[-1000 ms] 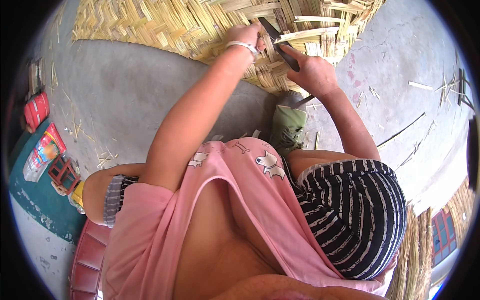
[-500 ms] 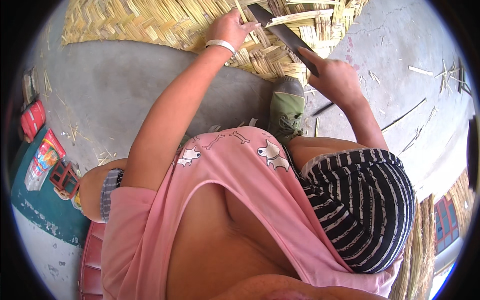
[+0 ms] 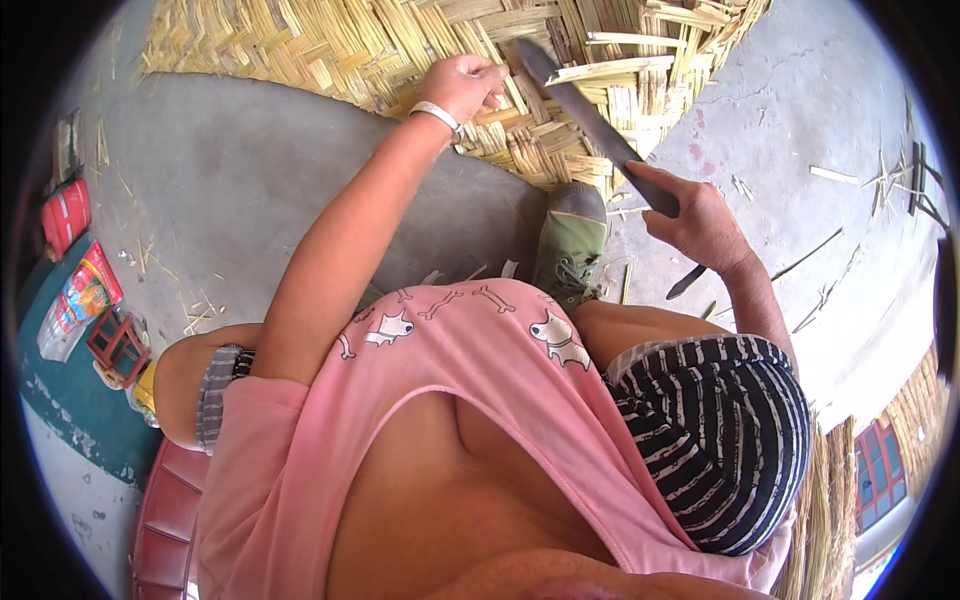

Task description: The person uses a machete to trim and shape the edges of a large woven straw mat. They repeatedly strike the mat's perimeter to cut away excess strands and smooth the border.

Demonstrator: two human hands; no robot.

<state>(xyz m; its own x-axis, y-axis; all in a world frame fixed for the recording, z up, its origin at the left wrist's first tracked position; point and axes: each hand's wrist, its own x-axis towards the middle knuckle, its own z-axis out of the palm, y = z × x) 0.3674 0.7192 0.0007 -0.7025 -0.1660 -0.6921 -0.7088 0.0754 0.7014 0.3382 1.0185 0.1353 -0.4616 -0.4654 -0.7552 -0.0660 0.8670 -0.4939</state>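
My right hand point(image 3: 695, 218) grips a long, dark, flat-bladed knife point(image 3: 590, 118), index finger stretched along it. Its blade slants up and left over the woven straw mat point(image 3: 300, 50), with its far part beside a raised pale strip point(image 3: 612, 70). A dark pointed tip point(image 3: 685, 283) shows below that hand; I cannot tell whether it belongs to the knife. My left hand point(image 3: 465, 88), with a white bracelet at its wrist, is at the mat left of the blade. Its fingers are curled together, and whatever they may hold is hidden.
My green shoe point(image 3: 572, 245) stands against the mat's near edge. Straw scraps point(image 3: 833, 175) lie on the grey floor point(image 3: 780, 110) at right. At left are a red package point(image 3: 66, 217), a colourful packet point(image 3: 82, 300) and a small red frame point(image 3: 118, 352). Straw bundles point(image 3: 825, 500) stand at lower right.
My right hand and the knife have moved down and right, toward me. My left hand's fingers have curled in more. The whole view has shifted slightly.
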